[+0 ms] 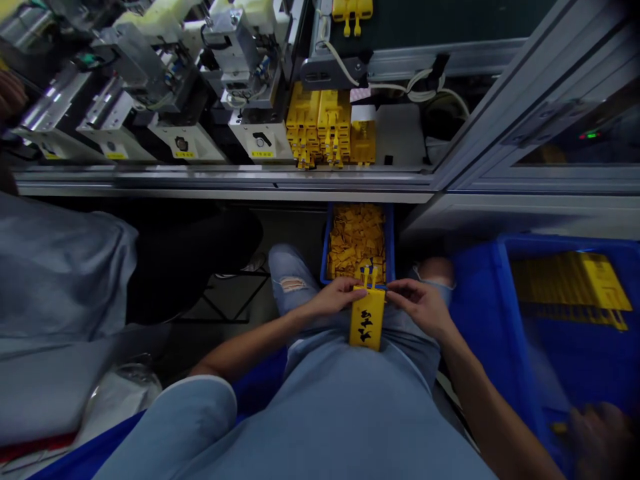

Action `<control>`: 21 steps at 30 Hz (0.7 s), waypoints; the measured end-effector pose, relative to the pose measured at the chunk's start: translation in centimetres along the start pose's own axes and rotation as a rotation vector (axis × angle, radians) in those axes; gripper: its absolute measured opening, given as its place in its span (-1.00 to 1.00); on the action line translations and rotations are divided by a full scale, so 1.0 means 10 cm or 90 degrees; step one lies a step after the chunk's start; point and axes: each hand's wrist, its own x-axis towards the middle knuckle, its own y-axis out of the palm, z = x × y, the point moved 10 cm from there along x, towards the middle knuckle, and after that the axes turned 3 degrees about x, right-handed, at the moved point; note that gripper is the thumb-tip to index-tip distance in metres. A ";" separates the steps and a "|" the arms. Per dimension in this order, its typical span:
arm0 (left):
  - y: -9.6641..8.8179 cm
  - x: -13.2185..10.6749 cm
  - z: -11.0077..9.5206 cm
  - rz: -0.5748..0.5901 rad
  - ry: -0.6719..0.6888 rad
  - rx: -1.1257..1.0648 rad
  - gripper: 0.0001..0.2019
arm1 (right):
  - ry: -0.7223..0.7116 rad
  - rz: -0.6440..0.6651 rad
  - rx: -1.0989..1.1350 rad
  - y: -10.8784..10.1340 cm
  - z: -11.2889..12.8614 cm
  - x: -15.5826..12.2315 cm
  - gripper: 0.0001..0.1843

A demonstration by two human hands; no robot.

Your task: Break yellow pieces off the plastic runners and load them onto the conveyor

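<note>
A flat yellow plastic tag (367, 320) with black markings is held upright in front of my shirt, its two slim prongs pointing away from me. My left hand (334, 297) pinches its upper left corner between thumb and fingers. At the upper right corner, the thumb and fingertips of my right hand (423, 305) close on the edge. Just beyond the prongs, a blue bin (324, 257) between my knees is filled with small yellow pieces (357, 237).
Yellow parts (320, 123) are stacked on the bench beside several machine fixtures (260, 137). A metal rail (225, 183) runs along its front. At right, a blue crate (510, 300) contains a row of yellow tags (570, 283), with another person's blurred hand (600, 433) nearby. Someone sits at left (60, 267).
</note>
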 end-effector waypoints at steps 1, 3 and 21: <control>-0.01 0.00 0.02 -0.002 -0.011 -0.010 -0.48 | 0.022 0.002 -0.003 -0.01 -0.05 -0.01 -0.59; -0.03 0.01 0.04 -0.008 -0.020 -0.029 -0.48 | 0.045 0.016 -0.017 0.02 -0.12 -0.04 -0.61; 0.00 0.21 0.24 -0.099 0.008 -0.275 -0.58 | 0.109 0.072 0.184 0.28 -0.24 -0.11 -0.61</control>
